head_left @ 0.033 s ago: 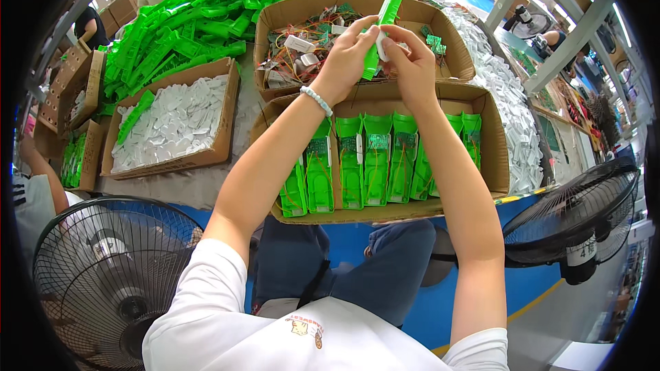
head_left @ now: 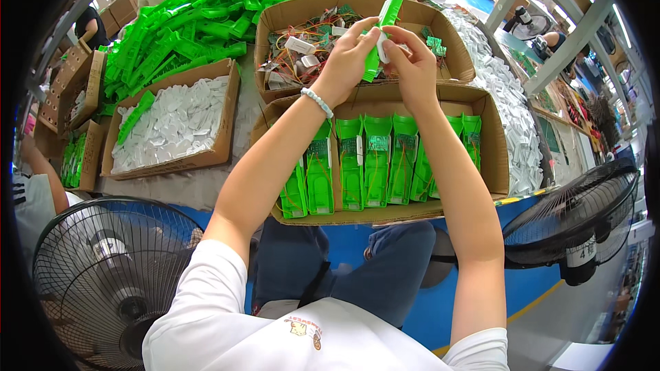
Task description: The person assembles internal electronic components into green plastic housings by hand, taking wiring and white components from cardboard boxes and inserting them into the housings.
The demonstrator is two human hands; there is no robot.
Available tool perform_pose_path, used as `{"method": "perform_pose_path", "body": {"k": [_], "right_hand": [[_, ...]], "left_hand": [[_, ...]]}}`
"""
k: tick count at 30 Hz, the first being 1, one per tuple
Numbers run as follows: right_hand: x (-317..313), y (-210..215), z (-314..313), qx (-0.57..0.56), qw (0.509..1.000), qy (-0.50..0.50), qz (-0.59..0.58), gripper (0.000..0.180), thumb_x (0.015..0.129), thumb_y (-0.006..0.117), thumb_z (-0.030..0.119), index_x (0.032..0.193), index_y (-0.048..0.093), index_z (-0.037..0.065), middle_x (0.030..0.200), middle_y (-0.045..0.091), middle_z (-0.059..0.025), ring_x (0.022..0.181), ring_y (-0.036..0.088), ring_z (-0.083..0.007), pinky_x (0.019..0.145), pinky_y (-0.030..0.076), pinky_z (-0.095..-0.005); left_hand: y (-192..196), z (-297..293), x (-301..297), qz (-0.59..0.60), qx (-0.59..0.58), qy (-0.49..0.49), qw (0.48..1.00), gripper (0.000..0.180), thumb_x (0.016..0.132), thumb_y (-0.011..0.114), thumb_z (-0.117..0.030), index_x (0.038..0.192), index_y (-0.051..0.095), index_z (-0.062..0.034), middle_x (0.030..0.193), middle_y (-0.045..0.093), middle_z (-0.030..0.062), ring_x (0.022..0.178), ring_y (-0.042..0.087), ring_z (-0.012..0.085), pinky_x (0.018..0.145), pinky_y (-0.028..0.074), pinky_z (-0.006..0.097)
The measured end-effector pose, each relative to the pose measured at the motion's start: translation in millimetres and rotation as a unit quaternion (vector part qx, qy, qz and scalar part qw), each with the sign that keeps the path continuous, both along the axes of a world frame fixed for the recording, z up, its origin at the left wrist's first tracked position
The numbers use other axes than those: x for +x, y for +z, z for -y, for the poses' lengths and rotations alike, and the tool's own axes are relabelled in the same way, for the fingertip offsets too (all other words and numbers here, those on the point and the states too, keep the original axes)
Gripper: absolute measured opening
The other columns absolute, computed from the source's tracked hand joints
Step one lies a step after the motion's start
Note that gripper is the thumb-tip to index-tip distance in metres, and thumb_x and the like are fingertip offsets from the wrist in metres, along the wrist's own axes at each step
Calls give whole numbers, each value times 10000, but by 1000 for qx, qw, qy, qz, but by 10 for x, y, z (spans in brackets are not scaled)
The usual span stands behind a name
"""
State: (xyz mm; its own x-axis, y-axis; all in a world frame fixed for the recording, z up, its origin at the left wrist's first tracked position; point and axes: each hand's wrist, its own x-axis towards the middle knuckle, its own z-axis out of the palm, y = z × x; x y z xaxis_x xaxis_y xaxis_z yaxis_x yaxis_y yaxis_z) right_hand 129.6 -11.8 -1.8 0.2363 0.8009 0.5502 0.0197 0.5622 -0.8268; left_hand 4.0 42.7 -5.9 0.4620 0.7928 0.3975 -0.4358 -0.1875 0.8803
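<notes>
Over the cardboard box of circuit boards (head_left: 282, 20), a bright green plastic housing (head_left: 390, 11) is held upright and slightly tilted. My left hand (head_left: 346, 60) is closed around its left side. My right hand (head_left: 414, 69) pinches a small white plastic piece (head_left: 383, 49) against the housing's right side; the fingers partly hide the contact. Just below my hands, a nearer cardboard box (head_left: 496, 144) holds several green housings (head_left: 377, 158) in a row, fitted with circuit boards and thin wires. My right forearm covers some of them.
A tall heap of green housings (head_left: 185, 34) lies at the far left. Nearer, a box (head_left: 232, 106) holds white plastic pieces (head_left: 172, 124). More white pieces (head_left: 512, 110) cover the right side. Fans stand at left (head_left: 113, 268) and right (head_left: 577, 220). Other people sit across the table and at left.
</notes>
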Motion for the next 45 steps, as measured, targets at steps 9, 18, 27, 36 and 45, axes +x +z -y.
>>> {"method": "perform_pose_path", "body": {"k": [9,18,27,36,45], "right_hand": [[35,15,93,21,1000,3,-21,286,887,662,-4,1171,628,-10,918,626,-48,695,596,-90,519,472,-220],[-4,14,136,24,999,7,-30,279,900,634,-19,1176,601,-39,938,601,-71,756,641,-125,626,600,-269],[-29,-56,166,54,998,-13,-18,257,934,608,2,1187,567,-20,1032,585,-77,924,656,-180,711,638,-318],[-32,-21,180,58,998,-14,-24,294,921,603,-30,1212,568,-25,1025,595,-83,956,648,-174,742,642,-332],[-62,-16,207,65,994,-82,7,216,916,581,-37,1130,609,-20,975,584,-70,886,640,-148,676,621,-305]], "left_hand": [[-5,11,44,-8,41,34,999,426,1013,542,-270,1360,492,-27,939,635,58,837,569,91,699,463,251],[30,10,25,17,-1,1,1000,353,1030,487,-250,1327,531,-63,1045,633,40,864,598,83,710,511,251],[68,68,1,-4,-7,3,1000,368,1025,493,-245,1351,524,-77,1100,616,38,932,595,85,721,516,237],[82,93,11,3,-4,5,1000,361,1029,486,-241,1353,524,-88,1090,617,35,905,596,77,668,513,225],[69,53,-30,-14,-2,-6,1000,378,1009,538,-223,1363,500,-95,993,639,38,762,602,69,549,490,226]]}}
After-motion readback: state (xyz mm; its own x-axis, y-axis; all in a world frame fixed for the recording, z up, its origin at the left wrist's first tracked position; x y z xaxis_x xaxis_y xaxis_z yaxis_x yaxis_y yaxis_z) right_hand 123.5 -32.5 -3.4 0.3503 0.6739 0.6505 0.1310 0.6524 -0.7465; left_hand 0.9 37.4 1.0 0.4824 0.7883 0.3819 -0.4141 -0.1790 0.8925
